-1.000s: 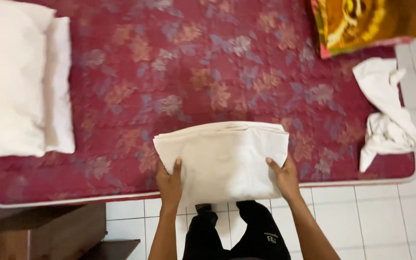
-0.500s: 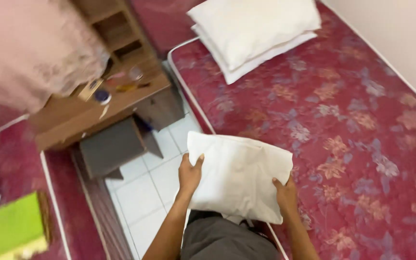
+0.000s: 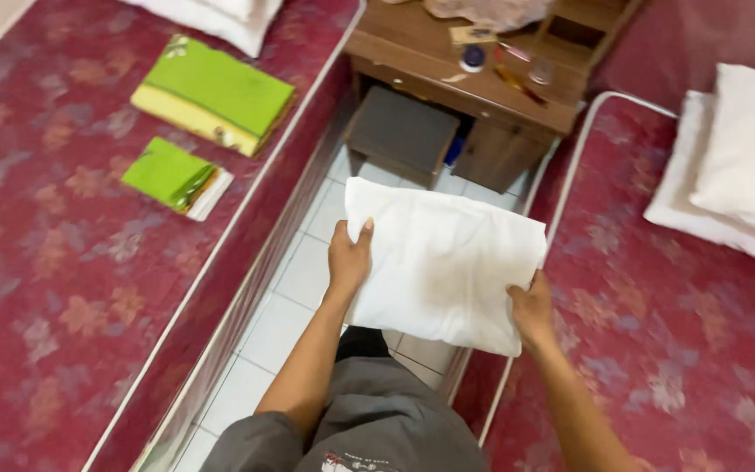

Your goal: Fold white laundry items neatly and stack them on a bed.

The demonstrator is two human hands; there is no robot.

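- The left hand [image 3: 348,260] and right hand [image 3: 531,308] each hold one side of a folded white sheet [image 3: 443,262]: left grip clenched on its left edge, right grip clenched on its lower right corner.
- The sheet hangs in the air above the tiled floor [image 3: 294,288], between the left bed [image 3: 63,262] and the right bed [image 3: 657,332]; it touches neither.
- It looks already folded into a flat rectangle, so the folding seems done; it has not yet been set down anywhere.
- On the left bed lie two folded green cloths [image 3: 211,92], well apart from the sheet.
- White pillows [image 3: 744,166] lie on the right bed.
- A wooden nightstand [image 3: 482,83] stands at the far end of the gap; small items clutter its tabletop.
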